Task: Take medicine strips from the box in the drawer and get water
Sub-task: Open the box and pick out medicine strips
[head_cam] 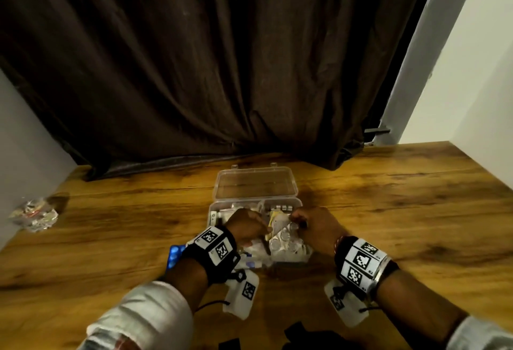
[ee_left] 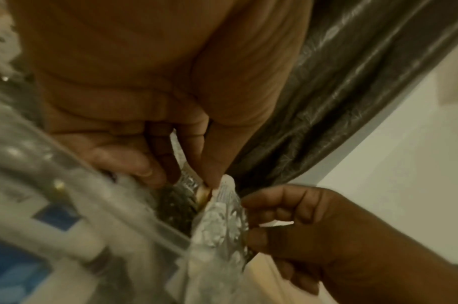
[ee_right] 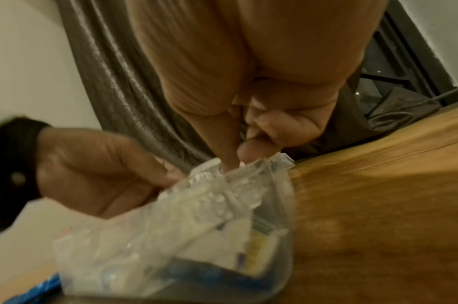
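Note:
A clear plastic box [head_cam: 213, 211] stands open on the wooden table, its lid [head_cam: 255, 183] laid back, with several medicine strips inside. Both hands are in the box. My left hand [head_cam: 249, 224] [ee_left: 189, 176] pinches a narrow silver foil strip [ee_left: 182, 162] between thumb and fingers. My right hand [head_cam: 299, 223] [ee_right: 237, 160] pinches the top edge of a clear blister strip [head_cam: 283, 241] [ee_right: 212, 197], which stands tilted up out of the box. The two strips touch at their tops. Deeper box contents are blurred.
A blue blister strip [head_cam: 175, 255] lies on the table [head_cam: 402, 224] beside my left wrist. A crumpled clear wrapper [head_cam: 36, 213] sits at the far left edge. A dark curtain [head_cam: 222, 58] hangs behind the box. Black items [head_cam: 302, 335] lie at the near edge.

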